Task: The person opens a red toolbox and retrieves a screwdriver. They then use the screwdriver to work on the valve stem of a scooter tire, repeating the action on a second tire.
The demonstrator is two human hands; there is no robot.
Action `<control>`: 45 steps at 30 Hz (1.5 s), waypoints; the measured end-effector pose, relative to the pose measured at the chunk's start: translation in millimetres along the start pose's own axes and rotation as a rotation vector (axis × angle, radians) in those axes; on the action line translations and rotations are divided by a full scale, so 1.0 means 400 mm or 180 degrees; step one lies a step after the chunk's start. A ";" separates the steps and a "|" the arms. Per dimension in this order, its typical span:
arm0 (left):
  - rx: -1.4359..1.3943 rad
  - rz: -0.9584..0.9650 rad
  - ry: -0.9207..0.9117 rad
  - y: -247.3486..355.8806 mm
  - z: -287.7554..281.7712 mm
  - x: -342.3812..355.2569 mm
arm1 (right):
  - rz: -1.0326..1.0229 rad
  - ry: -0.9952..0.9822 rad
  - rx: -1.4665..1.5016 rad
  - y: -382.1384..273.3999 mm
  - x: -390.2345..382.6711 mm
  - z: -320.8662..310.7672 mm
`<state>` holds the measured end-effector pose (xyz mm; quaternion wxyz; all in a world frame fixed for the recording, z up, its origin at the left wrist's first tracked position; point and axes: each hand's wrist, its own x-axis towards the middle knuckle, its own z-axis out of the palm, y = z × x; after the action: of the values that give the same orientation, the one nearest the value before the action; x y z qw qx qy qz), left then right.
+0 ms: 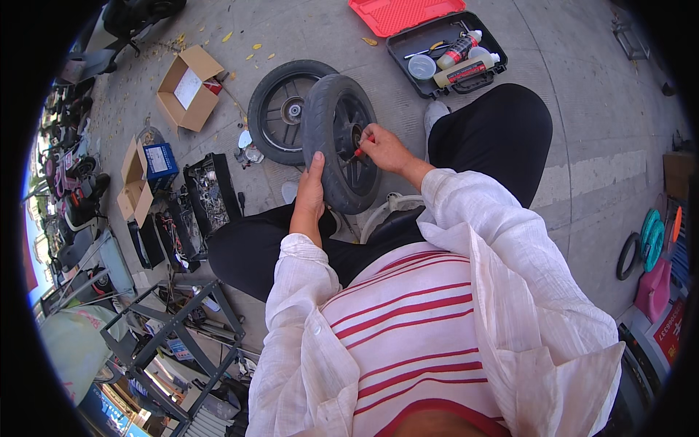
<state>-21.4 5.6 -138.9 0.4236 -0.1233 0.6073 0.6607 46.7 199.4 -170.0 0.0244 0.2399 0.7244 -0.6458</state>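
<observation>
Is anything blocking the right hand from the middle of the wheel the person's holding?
No, nothing visible blocks it. The right hand is at the middle of the wheel, holding a red thing. The left hand holds its left side.

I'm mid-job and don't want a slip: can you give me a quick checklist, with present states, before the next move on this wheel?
1. Left hand supporting the raised wheel by its tyre: ok.
2. Right hand gripping the red tool: ok.
3. Tool engaged at the hub: cannot tell; the contact is too small to see.
4. Clear space around the wheel: probably not ok; a second wheel lies flat close beyond it.
5. Toolbox open: ok.
</observation>
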 end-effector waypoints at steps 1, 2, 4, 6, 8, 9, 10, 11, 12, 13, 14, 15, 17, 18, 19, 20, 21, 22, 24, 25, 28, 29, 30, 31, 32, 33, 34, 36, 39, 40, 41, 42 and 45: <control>0.0009 0.0007 -0.0001 0.000 0.000 0.000 | 0.0003 0.0005 0.0007 -0.002 -0.001 0.000; 0.0019 0.0014 -0.0002 0.000 0.001 -0.001 | -0.0005 0.0007 -0.0008 -0.004 -0.002 -0.001; 0.0035 0.0015 -0.0003 0.000 0.000 -0.001 | -0.0021 0.0011 -0.0040 -0.006 -0.003 -0.003; 0.0047 0.0005 -0.0003 -0.001 -0.001 0.001 | -0.0038 0.0020 -0.0043 -0.006 -0.003 -0.002; 0.0052 0.0024 -0.0014 -0.001 0.000 0.000 | -0.0057 0.0022 -0.0050 -0.005 -0.002 -0.002; 0.0054 0.0033 -0.0019 0.000 0.001 0.000 | -0.0067 0.0021 -0.0055 -0.004 -0.002 -0.002; 0.0057 0.0040 -0.0029 0.000 0.001 0.000 | -0.0078 0.0020 -0.0059 -0.003 -0.002 -0.002; 0.0057 0.0046 -0.0036 0.000 0.000 -0.001 | -0.0073 0.0031 -0.0098 -0.008 -0.004 -0.003; 0.0058 0.0053 -0.0043 0.000 0.000 -0.001 | -0.0069 0.0041 -0.0137 -0.015 -0.006 -0.003; 0.0072 0.0051 -0.0021 0.000 -0.001 -0.002 | -0.0065 0.0050 -0.0176 -0.020 -0.007 -0.003; 0.0088 0.0046 -0.0007 0.001 0.001 -0.004 | -0.0066 0.0056 -0.0182 -0.019 -0.007 -0.004; 0.0103 0.0042 0.0008 0.003 0.003 -0.005 | -0.0067 0.0060 -0.0188 -0.018 -0.007 -0.004; 0.0090 0.0050 -0.0026 0.005 0.006 -0.005 | -0.0079 0.0077 -0.0188 -0.012 -0.004 -0.005; 0.0083 0.0055 -0.0044 0.006 0.007 -0.006 | -0.0089 0.0090 -0.0183 -0.008 -0.003 -0.004; 0.0090 0.0047 -0.0044 0.008 0.009 -0.006 | -0.0099 0.0104 -0.0178 -0.004 -0.002 -0.004; 0.0095 0.0039 -0.0030 0.009 0.009 -0.008 | -0.0091 0.0102 -0.0193 -0.005 -0.002 -0.003; 0.0101 0.0031 -0.0018 0.010 0.009 -0.009 | -0.0083 0.0100 -0.0208 -0.006 -0.003 -0.003; 0.0093 0.0033 -0.0017 0.009 0.007 -0.009 | -0.0075 0.0100 -0.0224 -0.008 -0.003 -0.003; 0.0075 0.0042 -0.0022 0.006 0.004 -0.007 | -0.0100 0.0094 -0.0250 -0.007 -0.003 -0.003; 0.0067 0.0041 -0.0031 0.005 0.003 -0.005 | -0.0113 0.0091 -0.0263 -0.007 -0.002 -0.003; 0.0056 0.0024 -0.0049 0.005 0.002 -0.003 | -0.0169 0.0102 -0.0289 -0.001 0.001 -0.003; 0.0057 0.0011 -0.0047 0.007 0.003 -0.003 | -0.0197 0.0114 -0.0295 0.004 0.003 -0.002; 0.0059 -0.0002 -0.0045 0.007 0.004 -0.003 | -0.0226 0.0127 -0.0301 0.009 0.006 -0.002; 0.0058 -0.0014 -0.0046 0.008 0.004 -0.003 | -0.0254 0.0140 -0.0307 0.014 0.008 -0.002; 0.0053 -0.0025 -0.0038 0.007 0.003 -0.003 | -0.0256 0.0133 -0.0293 0.011 0.007 -0.001; 0.0049 -0.0036 -0.0032 0.007 0.002 -0.002 | -0.0258 0.0126 -0.0280 0.008 0.006 -0.001; 0.0045 -0.0023 -0.0033 0.006 0.001 -0.002 | -0.0260 0.0119 -0.0265 0.004 0.005 0.000; 0.0043 0.0003 -0.0046 0.007 0.002 -0.002 | -0.0264 0.0146 -0.0268 0.004 0.005 0.002; 0.0052 0.0015 -0.0042 0.007 0.003 -0.002 | -0.0303 0.0158 -0.0299 0.001 0.003 0.001; 0.0049 0.0021 -0.0043 0.007 0.003 -0.003 | -0.0321 0.0158 -0.0314 -0.001 0.003 0.000; 0.0049 0.0026 -0.0046 0.008 0.004 -0.003 | -0.0332 0.0157 -0.0337 0.000 0.003 0.000; 0.0049 0.0032 -0.0049 0.009 0.005 -0.004 | -0.0344 0.0155 -0.0361 0.001 0.004 0.000; 0.0071 0.0015 -0.0033 0.010 0.006 -0.006 | -0.0387 0.0155 -0.0320 -0.003 0.001 0.000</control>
<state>-21.9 7.1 -133.9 0.4266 -0.1137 0.6126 0.6556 45.8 199.6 -169.0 -0.0205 0.2095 0.7695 -0.6029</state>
